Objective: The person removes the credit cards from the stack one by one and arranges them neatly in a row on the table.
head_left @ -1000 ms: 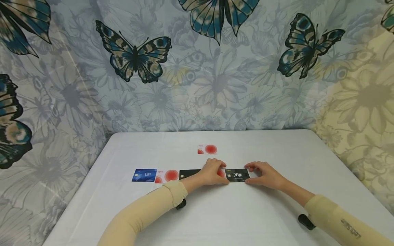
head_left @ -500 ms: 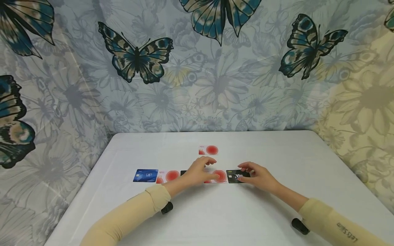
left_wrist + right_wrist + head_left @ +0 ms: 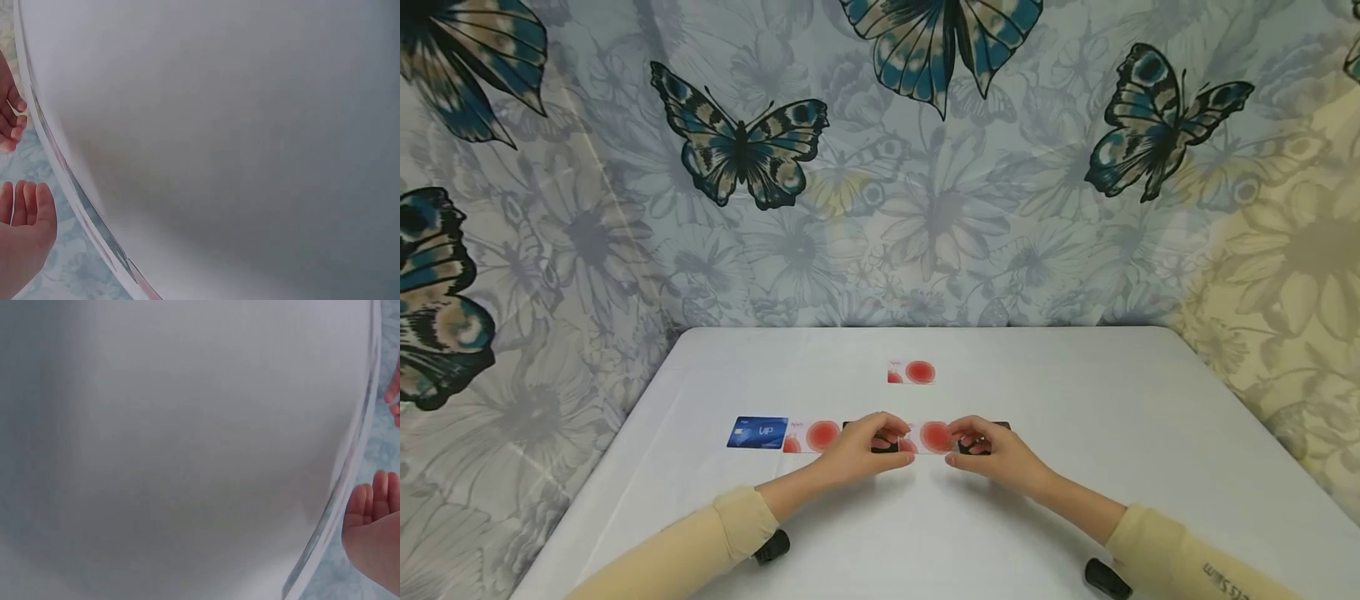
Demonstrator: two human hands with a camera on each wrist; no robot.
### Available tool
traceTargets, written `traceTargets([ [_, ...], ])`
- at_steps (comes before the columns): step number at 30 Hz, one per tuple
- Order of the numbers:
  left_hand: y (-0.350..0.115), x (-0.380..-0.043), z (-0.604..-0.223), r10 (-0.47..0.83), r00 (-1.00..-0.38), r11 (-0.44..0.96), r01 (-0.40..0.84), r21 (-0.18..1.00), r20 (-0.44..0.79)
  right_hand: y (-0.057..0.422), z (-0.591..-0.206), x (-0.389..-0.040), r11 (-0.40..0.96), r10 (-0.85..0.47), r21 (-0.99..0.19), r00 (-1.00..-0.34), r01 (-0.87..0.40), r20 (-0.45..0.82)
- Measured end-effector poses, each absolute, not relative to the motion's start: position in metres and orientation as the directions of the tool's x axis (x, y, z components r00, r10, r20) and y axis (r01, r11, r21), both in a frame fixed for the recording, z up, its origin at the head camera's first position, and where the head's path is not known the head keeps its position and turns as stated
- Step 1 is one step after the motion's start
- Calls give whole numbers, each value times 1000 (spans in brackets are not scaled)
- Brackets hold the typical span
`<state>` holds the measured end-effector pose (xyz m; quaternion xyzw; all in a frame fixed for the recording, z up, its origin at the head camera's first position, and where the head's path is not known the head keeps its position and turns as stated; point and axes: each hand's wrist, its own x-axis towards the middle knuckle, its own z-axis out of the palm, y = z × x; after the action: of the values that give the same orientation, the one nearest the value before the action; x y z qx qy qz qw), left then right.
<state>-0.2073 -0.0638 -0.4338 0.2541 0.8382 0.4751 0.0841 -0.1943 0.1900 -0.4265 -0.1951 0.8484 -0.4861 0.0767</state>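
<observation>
A row of flat cards lies on the white table (image 3: pixel 880 533) in the head view. My left hand (image 3: pixel 867 448) and right hand (image 3: pixel 1000 454) flank a white card with a red disc (image 3: pixel 934 437), fingertips and thumbs at its two short ends. Both sets of fingers are loosely bent; whether they touch the card is hard to tell. Under my left hand a black card (image 3: pixel 884 447) is mostly covered. Beneath the right hand another black card (image 3: pixel 1002 425) is largely hidden. In the wrist views, the left hand (image 3: pixel 28 231) and right hand (image 3: pixel 375 531) show only at the edge.
Left in the row are a blue VIP card (image 3: pixel 757 432) and another red-disc card (image 3: pixel 811 437). A single red-disc card (image 3: pixel 912 372) lies farther back. Behind the table hangs a butterfly-patterned backdrop (image 3: pixel 940 217). Each sleeve has a dark device (image 3: pixel 1107 578) beneath it.
Both hands have shifted left, from the ends of the black Vip card to those of the red-disc card beside it. The cards keep their order in the row.
</observation>
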Motion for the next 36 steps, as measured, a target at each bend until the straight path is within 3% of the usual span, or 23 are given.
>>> traceTargets([
  [19, -76, -187, -435, 532, -840, 415, 368, 832, 106, 177, -443, -190, 437, -478, -823, -869, -363, 129],
  [25, -74, -193, -432, 521, -842, 387, 376, 842, 137, 173, -442, -200, 433, -502, -796, -847, -422, 175],
  [36, -68, -224, -424, 482, -864, 446, 386, 807, 147, 171, -441, -235, 446, -488, -800, -858, -402, 159],
])
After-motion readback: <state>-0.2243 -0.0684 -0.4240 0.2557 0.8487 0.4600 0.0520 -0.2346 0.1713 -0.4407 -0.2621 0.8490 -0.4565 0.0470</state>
